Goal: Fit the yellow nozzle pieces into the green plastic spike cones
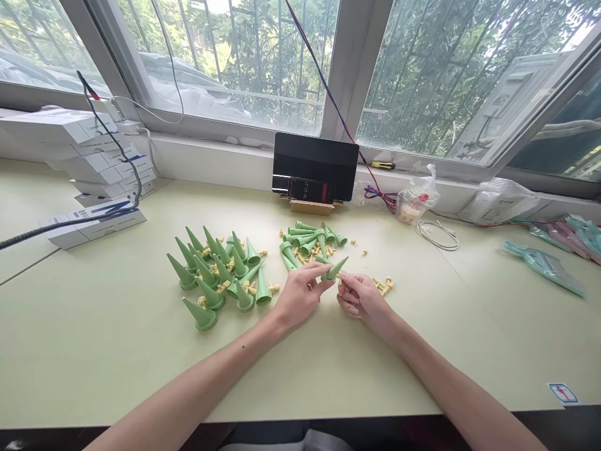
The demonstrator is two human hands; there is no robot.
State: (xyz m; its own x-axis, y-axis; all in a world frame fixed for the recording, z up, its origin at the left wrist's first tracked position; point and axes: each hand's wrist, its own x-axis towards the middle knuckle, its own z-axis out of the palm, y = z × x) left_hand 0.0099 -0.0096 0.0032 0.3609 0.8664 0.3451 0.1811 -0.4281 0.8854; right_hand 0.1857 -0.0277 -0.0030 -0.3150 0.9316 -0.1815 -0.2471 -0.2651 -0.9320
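Note:
My left hand grips a green cone by its wide end, its tip pointing up and to the right. Close beside it, my right hand pinches a small yellow piece between thumb and fingers. To the left, several green cones stand or lean in a group, with yellow pieces among them. Behind my hands lies a pile of green cones with yellow pieces around it. Several loose yellow pieces lie just right of my right hand.
White boxes are stacked at the back left, with a black cable across them. A tablet and a phone stand at the back. Behind on the right are a plastic bag, a white cable and teal packets.

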